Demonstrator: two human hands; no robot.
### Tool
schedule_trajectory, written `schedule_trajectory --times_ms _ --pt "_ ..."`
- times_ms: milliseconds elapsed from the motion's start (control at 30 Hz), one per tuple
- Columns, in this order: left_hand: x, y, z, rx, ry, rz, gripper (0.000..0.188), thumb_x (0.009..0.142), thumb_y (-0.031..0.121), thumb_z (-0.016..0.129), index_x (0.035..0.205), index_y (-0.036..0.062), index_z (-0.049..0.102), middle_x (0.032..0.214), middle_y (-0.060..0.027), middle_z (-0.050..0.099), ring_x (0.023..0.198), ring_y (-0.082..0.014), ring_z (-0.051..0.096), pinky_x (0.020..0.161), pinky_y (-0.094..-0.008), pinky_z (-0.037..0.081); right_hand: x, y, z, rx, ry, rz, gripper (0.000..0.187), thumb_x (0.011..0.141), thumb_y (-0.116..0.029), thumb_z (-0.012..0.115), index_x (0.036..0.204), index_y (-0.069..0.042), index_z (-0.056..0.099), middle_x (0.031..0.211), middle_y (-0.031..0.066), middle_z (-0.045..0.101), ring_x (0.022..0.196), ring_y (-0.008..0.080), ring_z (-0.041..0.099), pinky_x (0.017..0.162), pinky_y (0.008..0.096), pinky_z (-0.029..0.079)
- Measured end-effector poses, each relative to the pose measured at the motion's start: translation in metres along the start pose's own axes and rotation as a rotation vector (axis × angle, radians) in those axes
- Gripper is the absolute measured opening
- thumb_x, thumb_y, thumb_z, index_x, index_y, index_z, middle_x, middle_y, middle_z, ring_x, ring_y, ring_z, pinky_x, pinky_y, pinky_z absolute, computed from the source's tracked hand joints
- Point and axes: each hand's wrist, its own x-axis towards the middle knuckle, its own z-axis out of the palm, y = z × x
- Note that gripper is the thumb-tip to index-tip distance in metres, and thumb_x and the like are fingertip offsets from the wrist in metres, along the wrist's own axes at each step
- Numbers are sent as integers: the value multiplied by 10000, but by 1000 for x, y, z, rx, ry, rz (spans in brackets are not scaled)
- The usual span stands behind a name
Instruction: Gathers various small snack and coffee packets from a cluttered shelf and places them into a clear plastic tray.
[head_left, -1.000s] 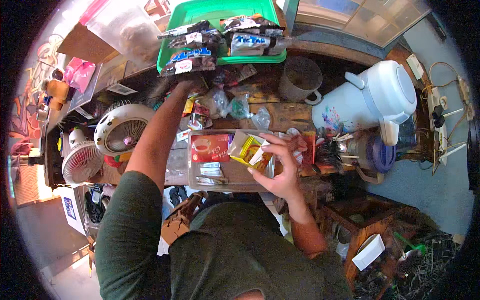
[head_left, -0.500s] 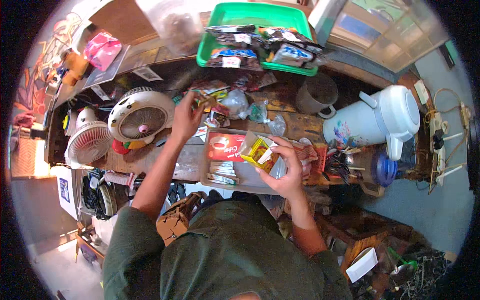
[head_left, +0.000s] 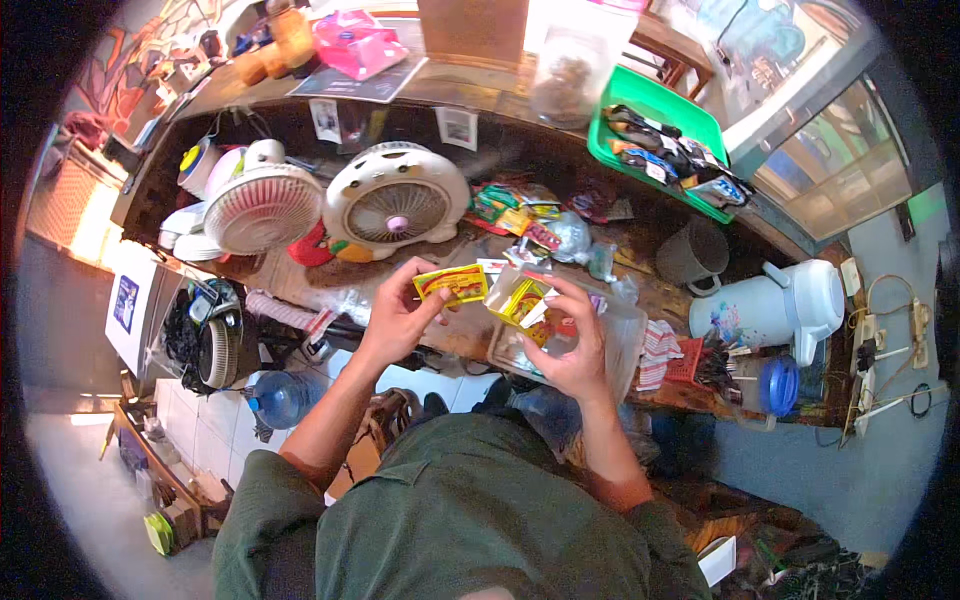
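Observation:
My left hand (head_left: 395, 318) pinches a flat yellow sachet (head_left: 452, 283) with red print between thumb and fingers. Close beside it, my right hand (head_left: 577, 345) grips a small open carton (head_left: 504, 282) with pale inner flaps. Several yellow sachets (head_left: 522, 300) are tucked inside this carton. Under my right hand is a clear plastic bin (head_left: 626, 345), partly hidden by the hand and carton. Just beyond both hands lies a pile of colourful packets (head_left: 515, 212), along with a knotted clear plastic bag (head_left: 570, 238).
Two fans, a white round one (head_left: 398, 205) and a pink-white one (head_left: 262, 208), stand at the left. On the right are a grey mug (head_left: 692, 252), a pale blue thermos jug (head_left: 765, 308) and a red basket (head_left: 688, 362). A green tray (head_left: 625, 100) of packets sits at the back right.
My left hand has come back from the packet pile toward the carton, now showing a yellow sachet. The right hand still holds the carton. The whole view has swung leftward.

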Motion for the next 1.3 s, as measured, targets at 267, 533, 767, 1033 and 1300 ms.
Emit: schedule_trajectory --times_ms 267,533,767,1033,1300 --pt "-46 7 -55 -50 -38 -69 148 958 111 667 1039 32 572 910 -7 639 753 -52 595 611 -212 496 -21 -28 56 -69 -106 6 530 697 -51 822 1149 -92 547 1350 153 582 1208 353 594 986 419 504" --pt "-55 19 -76 -10 -55 -33 168 947 133 683 1047 19 610 919 -5 662 761 -41 585 621 -213 490 -42 -46 85 -147 -62 16 528 701 -40 818 1158 -94 559 1372 161 573 1202 352 607 979 404 511" --pt "-53 24 -68 280 -117 144 198 896 178 725 964 -3 682 761 -26 661 632 -36 527 558 -235 429 -49 -58 93 -166 -49 16 508 701 -14 800 1141 -88 557 1371 163 574 1200 359 607 964 404 518" --pt "-52 52 -84 523 -303 157 243 833 186 749 1005 15 727 765 -111 661 579 -146 559 534 -313 431 -48 -69 102 -203 -38 -43 516 692 12 779 1141 -95 549 1381 158 561 1213 376 592 981 427 509" --pt "-49 63 -94 585 -283 28 252 850 212 703 1029 37 731 773 -141 686 614 -169 585 584 -327 461 -41 -74 108 -306 -127 -154 478 679 -21 781 1102 -115 580 1363 120 578 1241 338 582 1085 493 448"
